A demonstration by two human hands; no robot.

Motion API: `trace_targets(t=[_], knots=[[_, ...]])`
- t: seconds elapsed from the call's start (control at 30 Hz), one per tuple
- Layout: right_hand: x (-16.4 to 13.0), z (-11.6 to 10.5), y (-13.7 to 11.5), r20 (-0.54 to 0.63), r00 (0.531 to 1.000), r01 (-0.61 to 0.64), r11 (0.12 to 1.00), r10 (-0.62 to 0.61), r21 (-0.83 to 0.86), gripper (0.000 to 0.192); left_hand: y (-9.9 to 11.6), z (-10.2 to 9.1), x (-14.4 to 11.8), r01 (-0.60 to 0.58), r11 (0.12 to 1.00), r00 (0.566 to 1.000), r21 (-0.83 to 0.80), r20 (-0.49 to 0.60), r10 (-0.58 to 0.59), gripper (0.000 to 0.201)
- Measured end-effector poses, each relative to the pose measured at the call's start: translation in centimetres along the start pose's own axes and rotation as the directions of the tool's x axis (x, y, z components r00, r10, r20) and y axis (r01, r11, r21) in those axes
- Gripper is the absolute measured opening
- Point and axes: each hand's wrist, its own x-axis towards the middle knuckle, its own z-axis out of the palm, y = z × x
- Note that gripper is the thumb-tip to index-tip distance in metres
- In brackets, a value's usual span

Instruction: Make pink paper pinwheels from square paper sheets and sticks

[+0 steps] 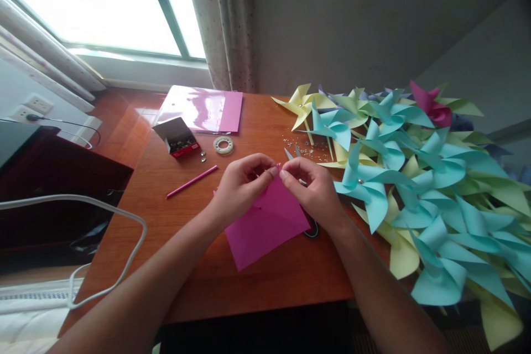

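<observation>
A square sheet of pink paper (265, 227) lies on the wooden table (186, 265) in front of me, one corner lifted. My left hand (240, 185) and my right hand (313, 191) pinch that raised corner together at the fingertips. Under my right hand lie scissors (310, 228), their blades poking out beyond my fingers. A pink straw (191, 181) rests on the table to the left of my left hand.
A heap of finished blue, yellow and pink paper pinwheels (418, 177) fills the right side of the table. At the back are a pink folder (203, 108), an open red box of pins (177, 138), a tape roll (223, 145) and scattered small pins (305, 146). A white cable (124, 265) loops at the left.
</observation>
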Motion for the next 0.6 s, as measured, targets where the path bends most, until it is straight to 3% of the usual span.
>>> trace_targets(t=[0.13, 0.3, 0.47, 0.6], knots=[[0.1, -0.2, 0.6, -0.096, 0.995, -0.027, 0.998, 0.032, 0.052, 0.01, 0.3, -0.2, 0.0, -0.077, 0.99, 0.991, 0.116, -0.097, 0.088, 0.016], [0.5, -0.6, 1.6, -0.253, 0.96, -0.035, 0.952, 0.117, 0.304, 0.008, 0.9, -0.9, 0.2, -0.163, 0.971, 0.933, 0.174, -0.292, 0.209, 0.014], [0.8, -0.9, 1.8, -0.29, 0.936, -0.036, 0.875, 0.199, 0.484, 0.011, 0.5, -1.3, 0.4, -0.127, 0.977, 0.922, 0.17, -0.343, 0.179, 0.012], [0.9, -1.0, 1.4, -0.317, 0.92, -0.061, 0.883, 0.231, 0.466, 0.013, 0.0, -1.4, 0.6, -0.056, 0.992, 0.936, 0.113, -0.341, 0.092, 0.014]])
